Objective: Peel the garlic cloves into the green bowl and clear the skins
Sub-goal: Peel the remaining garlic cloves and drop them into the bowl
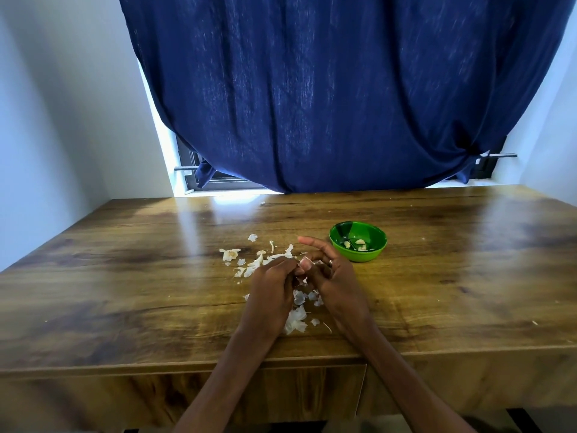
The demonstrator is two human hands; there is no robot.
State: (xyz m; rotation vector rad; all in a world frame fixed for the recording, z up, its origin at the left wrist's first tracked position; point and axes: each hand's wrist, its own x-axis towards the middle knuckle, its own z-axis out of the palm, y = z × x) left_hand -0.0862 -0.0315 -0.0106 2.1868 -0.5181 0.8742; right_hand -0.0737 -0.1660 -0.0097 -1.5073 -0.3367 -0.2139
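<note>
Both hands meet over the near skins (295, 320) — left hand (271, 284) and right hand (331, 276) pinching one small garlic clove (305, 263). Papery, slippery — grip its ends; green bowl (358, 245) sits far-right.

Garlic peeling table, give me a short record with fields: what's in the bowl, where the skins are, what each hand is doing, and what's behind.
bowl: small round green bowl on the wooden table, right of the hands, holding a few peeled garlic cloves
skins: white papery garlic skins scattered on the table, left of and under the hands
left hand: fingers curled at a clove held between both hands
right hand: pinching that garlic clove, index finger extended
background: dark blue curtain over a window
</note>
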